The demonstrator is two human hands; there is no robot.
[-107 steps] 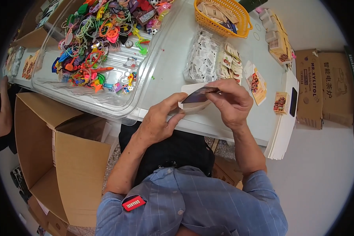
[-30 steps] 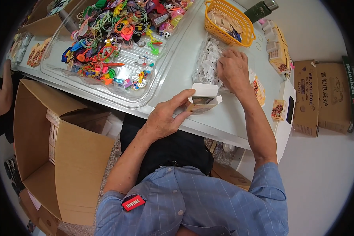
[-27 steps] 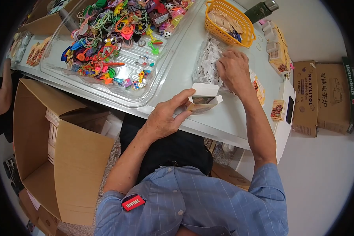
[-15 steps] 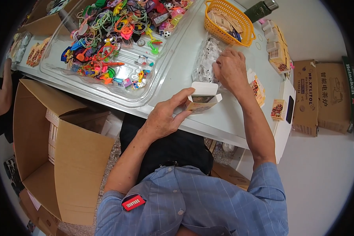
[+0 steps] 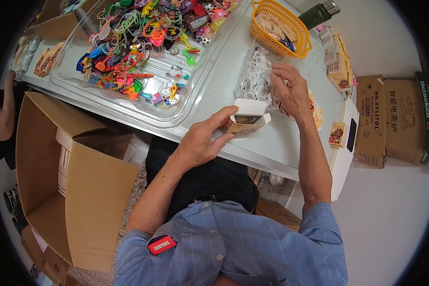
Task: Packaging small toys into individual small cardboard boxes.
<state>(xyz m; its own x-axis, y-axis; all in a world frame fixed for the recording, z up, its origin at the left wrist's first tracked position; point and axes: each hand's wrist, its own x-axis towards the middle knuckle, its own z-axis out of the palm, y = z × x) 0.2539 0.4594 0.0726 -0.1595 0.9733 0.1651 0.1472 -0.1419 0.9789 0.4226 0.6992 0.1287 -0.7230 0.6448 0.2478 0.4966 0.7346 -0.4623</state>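
Observation:
My left hand [image 5: 202, 138] grips a small printed carton [image 5: 245, 127] near the table's front edge, thumb and fingers on its sides. The carton's white top flaps stand up, and something dark shows inside. Farther right, my right hand [image 5: 291, 90] is at the right edge of a clear plastic bag [image 5: 253, 76] full of small white packets with dark marks. Its fingers are bent and drawn together; what lies between them, if anything, is hidden. Partly behind my right wrist lie more yellow printed cartons [image 5: 315, 110].
A clear tray [image 5: 176, 117] heaped with colourful trinkets covers the table's left. Behind the bag stands a yellow basket [image 5: 267, 35] of packets, beside a dark green flask [image 5: 317, 16]. A single carton [image 5: 337, 134] and a black phone [image 5: 352, 133] sit right. An open cardboard box [image 5: 97, 200] stands left.
My right hand has pulled back slightly to the right from over the bag, uncovering more of its packets. My left hand still holds the carton in nearly the same place.

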